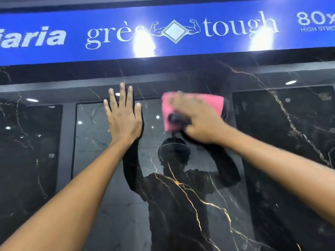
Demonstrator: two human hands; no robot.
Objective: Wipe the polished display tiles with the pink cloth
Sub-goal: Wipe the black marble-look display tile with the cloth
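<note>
Cloth [192, 104], pink and folded flat, sits upper centre of the frame, pressed against the tile [272, 142] under my right hand [197, 120]. That hand is blurred, so I cannot tell how its fingers lie; they seem to lie over the cloth. I judge the cloth soft and light, likely to bunch or slip on such a glossy face, so a flat palm across its middle should hold it best. My left hand [123, 116] is left of centre, fingers straight and slightly spread, palm flat on the tile. Above runs a blue sign [54, 38]. The tile looks hard, slick and mirror-like.
</note>
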